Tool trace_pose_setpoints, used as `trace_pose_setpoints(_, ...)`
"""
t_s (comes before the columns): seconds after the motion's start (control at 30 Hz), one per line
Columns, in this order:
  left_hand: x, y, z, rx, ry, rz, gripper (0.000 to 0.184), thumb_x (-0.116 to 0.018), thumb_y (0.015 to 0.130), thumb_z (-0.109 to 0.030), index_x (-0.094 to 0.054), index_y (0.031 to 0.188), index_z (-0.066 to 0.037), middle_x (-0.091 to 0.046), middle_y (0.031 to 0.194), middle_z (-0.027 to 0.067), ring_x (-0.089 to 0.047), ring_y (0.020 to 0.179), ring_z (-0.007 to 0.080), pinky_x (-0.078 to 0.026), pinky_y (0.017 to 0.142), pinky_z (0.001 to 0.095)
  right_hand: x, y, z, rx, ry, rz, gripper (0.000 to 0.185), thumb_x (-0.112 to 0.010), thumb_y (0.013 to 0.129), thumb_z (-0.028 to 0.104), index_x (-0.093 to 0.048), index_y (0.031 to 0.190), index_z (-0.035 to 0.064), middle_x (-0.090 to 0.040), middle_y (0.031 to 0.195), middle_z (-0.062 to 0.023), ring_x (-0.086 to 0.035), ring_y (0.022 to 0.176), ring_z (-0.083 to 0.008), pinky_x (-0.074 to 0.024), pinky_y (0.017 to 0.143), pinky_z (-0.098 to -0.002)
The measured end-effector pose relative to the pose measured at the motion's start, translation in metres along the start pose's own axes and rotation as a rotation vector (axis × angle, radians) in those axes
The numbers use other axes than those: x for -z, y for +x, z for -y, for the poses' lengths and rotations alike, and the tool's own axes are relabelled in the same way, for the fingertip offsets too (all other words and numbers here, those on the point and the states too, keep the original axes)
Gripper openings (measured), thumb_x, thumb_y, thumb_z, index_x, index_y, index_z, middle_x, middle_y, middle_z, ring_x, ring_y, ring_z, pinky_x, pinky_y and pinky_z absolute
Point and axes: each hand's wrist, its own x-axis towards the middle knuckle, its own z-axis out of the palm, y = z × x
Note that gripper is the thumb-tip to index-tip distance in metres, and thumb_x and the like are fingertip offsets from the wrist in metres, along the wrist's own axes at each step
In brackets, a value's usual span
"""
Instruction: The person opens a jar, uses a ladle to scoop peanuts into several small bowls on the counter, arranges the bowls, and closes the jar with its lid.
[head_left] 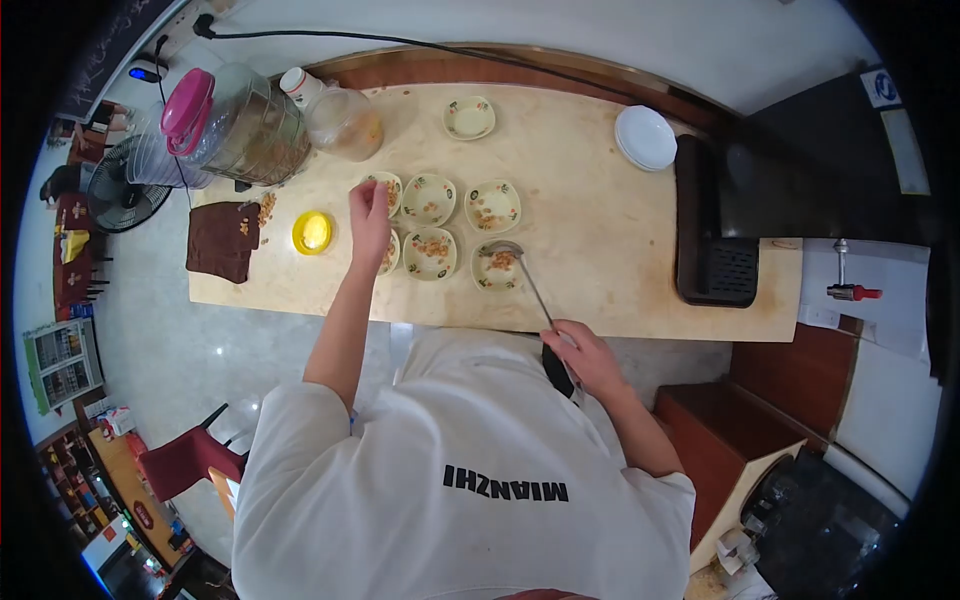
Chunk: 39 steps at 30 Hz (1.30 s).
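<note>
Several small patterned bowls stand on the counter, most with brown bits inside. My left hand (370,203) is closed over the leftmost upper bowl (394,184); what its fingers hold is too small to make out. In my right hand (585,356) is the handle of a metal ladle (536,287). The ladle's head rests at the rim of the lower right bowl (497,281), which holds brown pieces. Beside it are the lower middle bowl (431,254), the upper middle bowl (429,200) and the upper right bowl (493,207).
Farther back is another bowl (469,118). White plates (646,138) and a black tray (717,272) lie to the right. A yellow dish (312,233), brown cloth (222,242), large jar (247,125) and plastic container (344,125) stand left on the counter (600,260).
</note>
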Motion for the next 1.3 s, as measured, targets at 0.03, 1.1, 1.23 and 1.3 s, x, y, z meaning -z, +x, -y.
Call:
trace_pose_setpoints(0.03, -0.014, 0.004, -0.022, 0.139, -0.018, 0.080, 0.040, -0.059, 0.098, -0.028, -0.051, 0.124, 0.002, -0.058, 0.112, 0.0100, -0.058, 0.098, 0.0171, -0.049, 0.087, 0.0310, 0.003, 0.001, -0.003, 0.047, -0.040, 0.078, 0.030, -0.062, 0.087, 0.007, -0.061, 0.117, 0.0099, -0.059, 0.113, -0.0120, -0.062, 0.100, -0.0311, -0.0524, 0.084, -0.0372)
trace_pose_setpoints(1.1, -0.189, 0.075, -0.005, 0.538, -0.400, 0.015, 0.025, -0.056, 0.086, -0.007, -0.058, 0.110, 0.001, -0.064, 0.095, 0.0135, -0.067, 0.077, 0.0230, -0.059, 0.073, 0.0343, 0.031, -0.116, -0.092, -0.560, 1.104, -0.834, 0.035, -0.044, 0.105, 0.030, -0.047, 0.124, 0.0012, -0.064, 0.109, -0.0203, -0.063, 0.104, -0.0303, -0.0471, 0.100, -0.0452)
trace_pose_setpoints(1.23, -0.123, 0.023, -0.028, 0.621, -0.673, -0.029, 0.027, -0.052, 0.089, -0.013, -0.057, 0.111, 0.002, -0.065, 0.095, 0.0115, -0.064, 0.077, 0.0232, -0.059, 0.079, 0.0361, 0.034, -0.078, -0.107, -0.475, 1.137, -0.790, 0.034, -0.044, 0.105, 0.029, -0.047, 0.124, 0.0009, -0.064, 0.109, -0.0202, -0.064, 0.104, -0.0298, -0.0481, 0.100, -0.0446)
trace_pose_setpoints(1.3, -0.086, -0.007, -0.055, 0.656, -0.854, -0.009, 0.037, -0.050, 0.091, -0.019, -0.052, 0.123, 0.001, -0.064, 0.108, 0.0136, -0.064, 0.092, 0.0239, -0.056, 0.083, 0.0393, 0.037, -0.048, -0.109, -0.382, 1.158, -0.752, 0.030, -0.044, 0.104, 0.022, -0.047, 0.123, -0.0004, -0.063, 0.112, -0.0227, -0.065, 0.103, -0.0311, -0.0502, 0.098, -0.0450)
